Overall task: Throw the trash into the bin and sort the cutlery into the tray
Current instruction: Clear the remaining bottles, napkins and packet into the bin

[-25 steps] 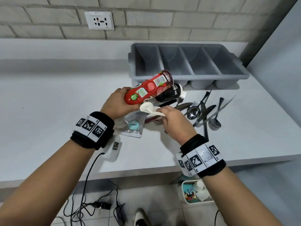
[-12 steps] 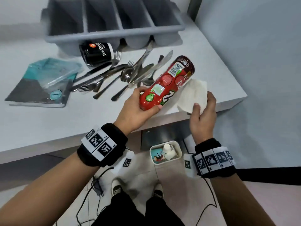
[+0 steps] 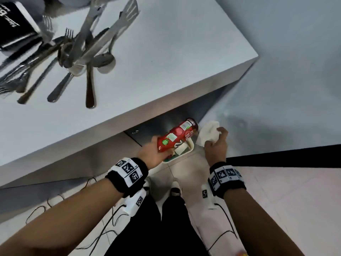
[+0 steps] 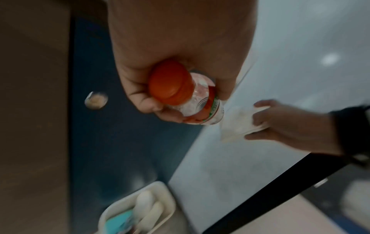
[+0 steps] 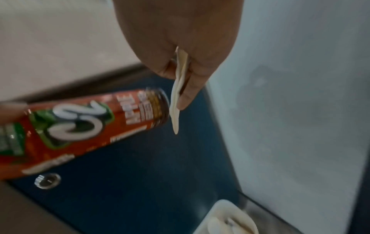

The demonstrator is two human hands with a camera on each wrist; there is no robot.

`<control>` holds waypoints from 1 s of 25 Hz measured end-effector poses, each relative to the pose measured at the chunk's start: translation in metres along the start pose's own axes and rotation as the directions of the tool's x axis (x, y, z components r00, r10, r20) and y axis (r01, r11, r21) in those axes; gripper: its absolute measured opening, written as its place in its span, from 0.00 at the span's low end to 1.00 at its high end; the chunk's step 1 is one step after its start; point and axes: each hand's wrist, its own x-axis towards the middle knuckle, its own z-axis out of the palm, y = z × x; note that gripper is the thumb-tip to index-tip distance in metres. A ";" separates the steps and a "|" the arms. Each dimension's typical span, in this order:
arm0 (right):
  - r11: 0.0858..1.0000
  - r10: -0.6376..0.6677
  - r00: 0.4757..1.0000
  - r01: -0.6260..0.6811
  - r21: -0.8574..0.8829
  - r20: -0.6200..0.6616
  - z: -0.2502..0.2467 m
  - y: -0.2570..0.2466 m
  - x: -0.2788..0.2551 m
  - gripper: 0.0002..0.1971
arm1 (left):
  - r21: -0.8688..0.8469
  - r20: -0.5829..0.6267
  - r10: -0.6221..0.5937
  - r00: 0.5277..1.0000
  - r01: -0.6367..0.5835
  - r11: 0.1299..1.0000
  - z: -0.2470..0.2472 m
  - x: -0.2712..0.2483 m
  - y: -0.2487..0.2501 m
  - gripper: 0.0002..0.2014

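My left hand point(image 3: 150, 154) grips a red plastic bottle point(image 3: 176, 136) by its cap end point(image 4: 170, 82), held slanted below the counter edge and above the small white bin point(image 3: 186, 151) on the floor. My right hand point(image 3: 215, 145) pinches a white paper napkin point(image 3: 208, 133) just right of the bottle, thin edge showing between the fingers point(image 5: 178, 88). The bin point(image 4: 136, 210) holds white and teal trash. A pile of metal forks, spoons and knives point(image 3: 73, 58) lies on the white counter point(image 3: 166, 61) at upper left.
A black can point(image 3: 14, 24) lies on the counter beside the cutlery. A dark cabinet front point(image 4: 112, 142) with a round lock stands under the counter, and a grey wall point(image 3: 286, 89) to the right. Cables point(image 3: 101, 224) run on the floor by my feet.
Both hands have dropped from the counter edge down below it, carrying the bottle and the napkin over the bin. My head has tilted further down, so the tray left the view.
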 end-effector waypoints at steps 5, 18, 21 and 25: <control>0.980 0.154 0.985 -0.143 -0.138 0.072 0.093 0.095 0.055 0.19 | 0.166 0.068 -0.121 0.990 0.108 0.980 0.062 0.112 -0.077 0.37; 0.921 0.366 0.858 -0.280 -0.269 0.360 0.257 0.284 0.182 0.32 | 0.199 0.065 -0.150 0.986 0.135 0.971 0.212 0.326 -0.186 0.40; 0.904 0.378 0.856 -0.260 -0.339 0.353 0.249 0.279 0.182 0.30 | 0.304 0.100 -0.136 0.986 0.100 0.948 0.210 0.327 -0.166 0.44; 0.919 0.344 0.897 -0.262 -0.294 0.277 0.194 0.233 0.151 0.23 | 0.238 0.057 -0.119 0.991 0.102 0.966 0.182 0.279 -0.113 0.28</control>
